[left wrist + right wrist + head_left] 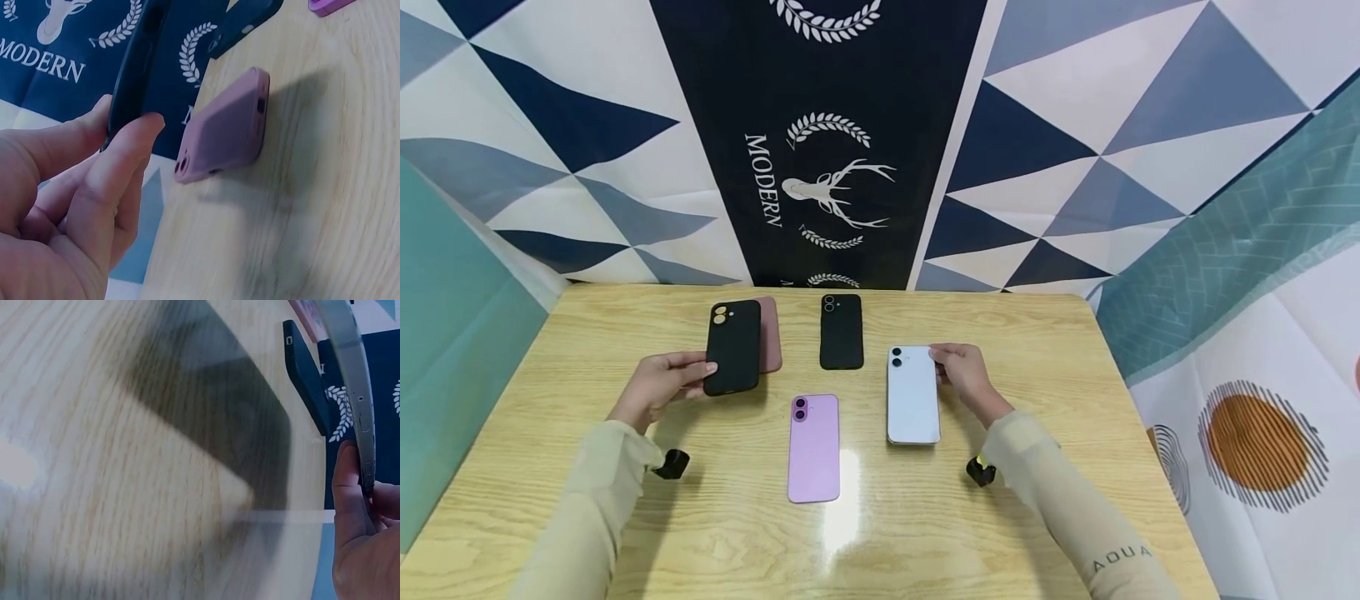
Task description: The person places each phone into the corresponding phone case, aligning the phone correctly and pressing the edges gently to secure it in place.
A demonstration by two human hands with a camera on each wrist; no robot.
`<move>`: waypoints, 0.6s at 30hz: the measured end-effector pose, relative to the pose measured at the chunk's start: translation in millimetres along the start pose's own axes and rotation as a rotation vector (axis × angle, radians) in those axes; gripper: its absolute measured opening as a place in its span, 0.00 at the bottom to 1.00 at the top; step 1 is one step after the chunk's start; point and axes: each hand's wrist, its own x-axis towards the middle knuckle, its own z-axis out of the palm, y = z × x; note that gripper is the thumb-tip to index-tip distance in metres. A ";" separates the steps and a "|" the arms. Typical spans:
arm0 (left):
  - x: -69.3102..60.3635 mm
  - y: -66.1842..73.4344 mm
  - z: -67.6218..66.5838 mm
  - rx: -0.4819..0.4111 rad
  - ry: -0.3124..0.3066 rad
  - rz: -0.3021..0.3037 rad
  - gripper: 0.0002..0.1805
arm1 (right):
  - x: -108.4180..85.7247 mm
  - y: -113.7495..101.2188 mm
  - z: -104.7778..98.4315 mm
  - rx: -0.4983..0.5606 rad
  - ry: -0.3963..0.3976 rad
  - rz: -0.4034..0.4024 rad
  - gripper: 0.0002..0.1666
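In the head view, my left hand (658,385) pinches a black phone case (733,346) by its lower left edge, thumb on the back. The wood shows pale through its camera holes. The left wrist view shows this case (137,69) edge-on between thumb and fingers, raised off the table. A dusty-pink phone case (770,333) lies partly behind it. My right hand (964,372) pinches a white phone (913,396) near its upper right corner, back side up. Seen from the right wrist, the phone (353,381) is held above the table, its shadow cast on the wood.
A purple phone (814,450) lies back up at the middle of the wooden table (737,533). Behind it, near the far edge, lies a black phone or case (842,332). A patterned cloth (842,100) hangs behind the table. Small black devices (673,464) sit at both wrists.
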 end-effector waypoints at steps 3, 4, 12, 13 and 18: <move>-0.2 -0.6 7.1 -0.019 -0.004 0.006 0.34 | -0.2 -3.5 0.0 0.010 0.001 0.004 0.19; -0.4 -0.8 9.6 -0.027 -0.005 0.008 0.33 | 0.0 -5.3 0.3 0.012 0.000 0.003 0.19; -1.3 -2.4 24.5 -0.065 -0.002 0.005 0.31 | 2.2 -19.6 5.7 0.034 -0.005 -0.011 0.18; -1.5 -2.1 25.5 -0.061 0.001 0.000 0.31 | 2.1 -21.2 6.3 0.035 -0.005 -0.009 0.18; -0.5 0.6 30.3 -0.062 0.002 0.005 0.31 | 2.0 -29.2 7.5 0.022 -0.001 -0.028 0.18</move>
